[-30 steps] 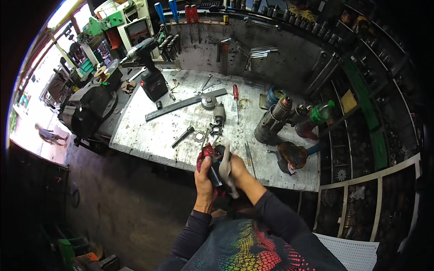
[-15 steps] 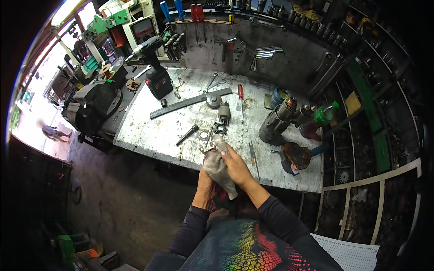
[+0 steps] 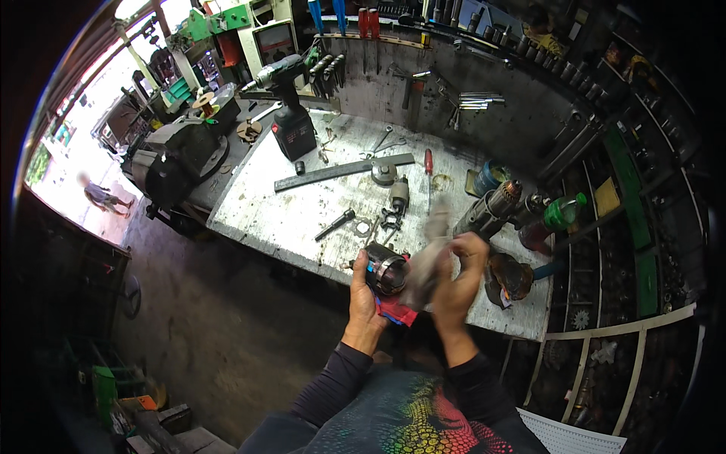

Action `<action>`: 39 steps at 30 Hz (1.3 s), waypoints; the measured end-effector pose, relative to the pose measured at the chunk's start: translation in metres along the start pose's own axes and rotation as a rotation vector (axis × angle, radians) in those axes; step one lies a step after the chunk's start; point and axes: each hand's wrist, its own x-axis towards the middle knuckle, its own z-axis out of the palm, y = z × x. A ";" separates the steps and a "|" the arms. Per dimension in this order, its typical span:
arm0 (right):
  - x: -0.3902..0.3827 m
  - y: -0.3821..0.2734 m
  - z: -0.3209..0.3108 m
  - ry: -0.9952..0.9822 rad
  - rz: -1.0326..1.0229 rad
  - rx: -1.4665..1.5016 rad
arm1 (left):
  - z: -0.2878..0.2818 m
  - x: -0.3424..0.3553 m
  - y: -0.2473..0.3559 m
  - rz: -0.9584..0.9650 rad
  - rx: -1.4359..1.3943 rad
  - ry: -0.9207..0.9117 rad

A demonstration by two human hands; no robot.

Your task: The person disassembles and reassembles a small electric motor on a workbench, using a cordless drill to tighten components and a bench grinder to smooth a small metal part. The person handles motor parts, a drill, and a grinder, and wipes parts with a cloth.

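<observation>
My left hand (image 3: 363, 303) is wrapped round a dark cylindrical metal housing (image 3: 387, 272), tilted so that its bright-rimmed round mouth shows. Beneath it hangs a red and blue cloth (image 3: 398, 311), partly hidden. Just to the right, my right hand (image 3: 460, 280) grips a greyish piece (image 3: 425, 274), smeared by motion; whether it is rag or cast metal I cannot tell. Both hands are in front of the workbench (image 3: 302, 246). Beyond them lie a black bolt-like rod (image 3: 335, 225), a flat metal gasket (image 3: 364, 227) and a small cylindrical part (image 3: 399, 194).
A cordless driver (image 3: 291, 113) stands at the far left beside a long flat bar (image 3: 340, 172). On the right are an upright motor armature (image 3: 491, 208), a green-capped bottle (image 3: 561, 215) and a dark brown lump (image 3: 511, 276). A red screwdriver (image 3: 429, 163) lies farther back.
My right hand has moved right with the greyish piece, away from my left hand. The mouth of the dark housing, covered before, now shows. The whole view has shifted slightly.
</observation>
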 end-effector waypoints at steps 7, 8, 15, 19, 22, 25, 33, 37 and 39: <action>-0.055 -0.006 -0.030 -0.849 -0.172 -0.362 | 0.003 -0.010 0.013 -0.369 0.088 -0.013; -0.056 0.000 -0.031 -0.905 -0.191 -0.359 | 0.007 -0.009 0.008 -0.017 0.222 0.071; -0.050 0.003 0.004 -0.977 0.707 0.631 | 0.015 -0.004 0.031 0.168 0.492 -0.090; -0.054 -0.009 0.004 -0.852 0.410 0.377 | 0.010 -0.002 0.039 0.242 0.550 -0.175; -0.049 -0.011 -0.009 -0.763 -0.247 -0.247 | 0.009 -0.002 0.025 0.225 0.471 -0.042; -0.050 -0.016 -0.022 -0.708 -0.317 -0.324 | 0.010 -0.006 0.010 0.182 0.335 0.092; -0.051 -0.008 -0.007 -0.990 0.106 -0.514 | 0.030 -0.024 0.010 0.247 0.623 -0.047; -0.050 -0.002 0.002 -0.924 0.290 -0.095 | 0.034 -0.021 0.021 0.159 0.683 -0.169; -0.053 -0.009 -0.003 -1.031 0.769 0.343 | 0.031 -0.019 0.027 0.084 0.670 -0.176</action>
